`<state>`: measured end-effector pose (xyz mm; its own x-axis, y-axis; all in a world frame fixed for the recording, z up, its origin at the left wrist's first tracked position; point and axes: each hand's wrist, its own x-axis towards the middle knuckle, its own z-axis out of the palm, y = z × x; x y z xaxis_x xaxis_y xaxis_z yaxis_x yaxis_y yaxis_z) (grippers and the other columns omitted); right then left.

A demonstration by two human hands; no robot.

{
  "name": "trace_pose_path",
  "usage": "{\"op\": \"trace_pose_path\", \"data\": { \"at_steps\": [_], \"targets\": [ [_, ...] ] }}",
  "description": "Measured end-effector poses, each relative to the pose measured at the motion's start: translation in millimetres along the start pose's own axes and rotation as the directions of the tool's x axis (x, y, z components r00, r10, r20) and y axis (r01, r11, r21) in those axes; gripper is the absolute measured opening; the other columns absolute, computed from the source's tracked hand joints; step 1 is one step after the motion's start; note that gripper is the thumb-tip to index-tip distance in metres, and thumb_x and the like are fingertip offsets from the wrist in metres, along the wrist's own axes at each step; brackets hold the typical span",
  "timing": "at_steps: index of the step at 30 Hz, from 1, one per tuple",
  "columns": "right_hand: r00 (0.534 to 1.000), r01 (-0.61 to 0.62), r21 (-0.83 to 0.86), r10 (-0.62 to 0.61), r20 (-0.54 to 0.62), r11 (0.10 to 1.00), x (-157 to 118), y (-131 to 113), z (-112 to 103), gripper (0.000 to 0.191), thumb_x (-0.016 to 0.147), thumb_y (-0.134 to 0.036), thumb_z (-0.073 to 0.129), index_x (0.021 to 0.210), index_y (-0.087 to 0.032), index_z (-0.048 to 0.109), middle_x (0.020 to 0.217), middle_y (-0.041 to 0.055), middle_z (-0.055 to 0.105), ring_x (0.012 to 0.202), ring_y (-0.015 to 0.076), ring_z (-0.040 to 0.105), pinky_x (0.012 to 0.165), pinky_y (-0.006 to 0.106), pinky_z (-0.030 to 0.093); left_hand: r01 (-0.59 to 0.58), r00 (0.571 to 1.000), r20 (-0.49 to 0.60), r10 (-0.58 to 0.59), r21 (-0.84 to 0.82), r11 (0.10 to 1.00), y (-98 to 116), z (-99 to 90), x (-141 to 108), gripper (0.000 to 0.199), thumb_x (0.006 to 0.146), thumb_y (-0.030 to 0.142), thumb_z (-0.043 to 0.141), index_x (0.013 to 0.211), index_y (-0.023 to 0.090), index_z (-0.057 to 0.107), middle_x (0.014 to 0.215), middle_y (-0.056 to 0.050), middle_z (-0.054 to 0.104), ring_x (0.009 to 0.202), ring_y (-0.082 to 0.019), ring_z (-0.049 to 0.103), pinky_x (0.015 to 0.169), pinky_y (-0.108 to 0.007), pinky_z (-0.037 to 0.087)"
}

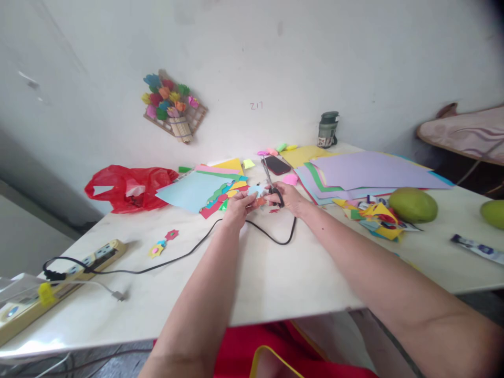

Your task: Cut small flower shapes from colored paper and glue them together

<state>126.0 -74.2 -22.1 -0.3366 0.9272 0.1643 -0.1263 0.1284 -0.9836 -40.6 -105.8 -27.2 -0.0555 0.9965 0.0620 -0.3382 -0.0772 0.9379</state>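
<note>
Nearest, red cloth (pixel 236 354) showed below the front edge of the white table (pixel 275 283). On the table's left lay a cream power strip (pixel 114 249), with a black cord (pixel 185 256) running from it across the tabletop; just beyond the cord were a yellow paper flower (pixel 156 250) and a red one (pixel 172 234). Toward the middle, the left hand (pixel 239 208) had its fingers pinched on a small light blue paper piece (pixel 255 191), held between the two hands. The right hand (pixel 290 196) was closed around the black handles of the scissors (pixel 279 198), whose blades pointed away from the person; whether the blades were parted could not be told. To the right, paper scraps (pixel 381 220) lay beside a green fruit (pixel 413 205). Farther back, a dark phone (pixel 276 165) lay left of a lavender sheet (pixel 374 170), and a lidded bottle (pixel 328 129) stood near the wall
</note>
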Motion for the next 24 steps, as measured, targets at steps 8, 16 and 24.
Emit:
{"op": "trace_pose_path", "data": {
  "at_steps": [8, 16, 24],
  "targets": [
    [0.998, 0.029, 0.059, -0.026, -0.06, 0.998, 1.9, 3.2, 6.9, 0.044, 0.049, -0.02, 0.081, 0.086, -0.017, 0.057, 0.061, -0.005, 0.059, 0.049, 0.0077, 0.054, 0.048, 0.02, 0.043, 0.03, 1.0, -0.008, -0.03, 0.033, 0.999, 2.3, 6.3, -4.3, 0.035, 0.051, 0.035, 0.084, 0.065, 0.014, 0.06, 0.057, 0.001, 0.057, 0.056, -0.009, 0.056, 0.063, -0.025, 0.051],
    [0.991, 0.084, -0.007, -0.084, -0.105, 0.996, 3.1, 1.5, 6.2, 0.041, 0.052, -0.024, 0.077, 0.086, -0.018, 0.056, 0.058, -0.0063, 0.056, 0.049, 0.0084, 0.051, 0.047, 0.02, 0.039, 0.075, 0.997, -0.003, -0.075, 0.027, 0.997, 5.2, 8.5, -4.8, 0.02, 0.059, 0.024, 0.074, 0.07, 0.012, 0.062, 0.063, -0.001, 0.058, 0.058, -0.011, 0.056, 0.061, -0.028, 0.053],
    [0.994, 0.083, -0.03, -0.085, -0.062, 0.996, 2.8, 1.9, 7.4, 0.039, 0.053, -0.02, 0.076, 0.087, -0.018, 0.056, 0.059, -0.006, 0.056, 0.049, 0.0083, 0.052, 0.05, 0.022, 0.045, 0.134, 0.989, -0.051, -0.138, -0.068, 0.989, 12.0, 6.6, -2.6, 0.037, 0.075, 0.05, 0.058, 0.062, 0.015, 0.054, 0.058, -0.002, 0.055, 0.055, -0.016, 0.059, 0.063, -0.036, 0.054]
  ]
}}
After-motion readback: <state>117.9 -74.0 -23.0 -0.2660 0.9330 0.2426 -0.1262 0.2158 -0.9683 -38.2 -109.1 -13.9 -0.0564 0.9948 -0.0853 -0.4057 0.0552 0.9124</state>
